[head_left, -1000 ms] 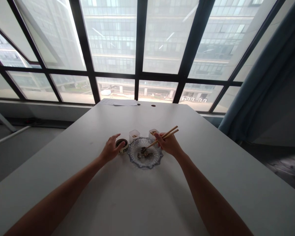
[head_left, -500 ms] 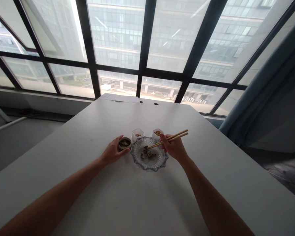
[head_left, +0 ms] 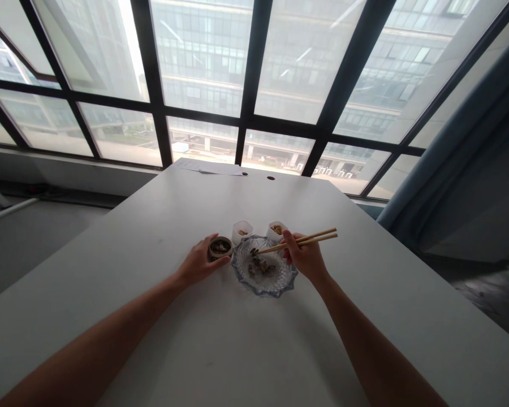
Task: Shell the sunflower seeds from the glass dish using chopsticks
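My left hand (head_left: 203, 260) is wrapped around a small round container (head_left: 214, 259), which has dark, seed-like pieces inside. In my right hand (head_left: 305, 257) is a pair of wooden chopsticks (head_left: 316, 237), slanting down to the left. Their tips are at dark pieces near the far left inner side of a scalloped clear glass bowl (head_left: 282, 287). More dark, seed-like pieces (head_left: 261, 266) lie in the bottom of the bowl. Whether the tips grip a piece is too small to tell. The round container stands just left of the bowl.
Behind the bowl are two small white cups: the left cup (head_left: 238, 237) has a few light brown bits, the right cup (head_left: 272, 234) holds more orange-brown ones. Papers (head_left: 216, 168) lie at the far edge of the white table (head_left: 186, 203). Windows and a blue curtain (head_left: 441, 152) lie beyond.
The chopstick tips have shifted slightly toward the bowl's far left side. My view has turned a little, so the table things appear farther right. Both hands keep their hold.
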`<state>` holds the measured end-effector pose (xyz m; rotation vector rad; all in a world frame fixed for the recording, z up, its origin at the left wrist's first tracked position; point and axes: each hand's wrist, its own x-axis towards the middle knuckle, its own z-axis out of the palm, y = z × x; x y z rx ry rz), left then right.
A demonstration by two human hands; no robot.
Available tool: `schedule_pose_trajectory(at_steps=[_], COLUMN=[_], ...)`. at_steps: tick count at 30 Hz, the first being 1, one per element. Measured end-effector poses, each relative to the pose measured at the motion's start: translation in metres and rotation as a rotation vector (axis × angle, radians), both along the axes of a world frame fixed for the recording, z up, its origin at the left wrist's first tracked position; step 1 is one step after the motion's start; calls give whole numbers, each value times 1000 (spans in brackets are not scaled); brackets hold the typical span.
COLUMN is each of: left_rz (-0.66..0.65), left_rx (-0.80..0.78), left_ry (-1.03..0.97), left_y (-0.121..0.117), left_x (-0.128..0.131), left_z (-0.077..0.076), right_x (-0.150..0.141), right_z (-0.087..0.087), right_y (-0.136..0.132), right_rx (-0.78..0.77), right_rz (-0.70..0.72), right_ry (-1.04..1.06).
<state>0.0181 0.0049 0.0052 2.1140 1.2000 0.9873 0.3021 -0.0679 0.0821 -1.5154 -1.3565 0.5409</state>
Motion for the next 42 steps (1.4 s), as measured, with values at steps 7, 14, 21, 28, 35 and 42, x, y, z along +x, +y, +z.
schedule_pose_trajectory(at_steps=[7,14,21,28,35,42], left_rz=[-11,-9,-9,-31,-43,-36], left_rx=[-3,-7,2,30,37,22], left_ry=[-16,-17,-38,-63,-85,-78], left_y=[-1,-1,-1,-4,-3,-4], left_x=[1,0,1,1,1,0], left_z=[0,0,0,7,4,6], right_x=[-3,4,4,-45,-41,-11], right_z=[-9,4,10,-2,-2,2], right_y=[0,-11,-11,-15,-12,-4], right_rx=[37,159,167,161,224,97], right_rz=[71,246,165,172,155,-115], right_ry=[-58,-384,-164,96,125,105])
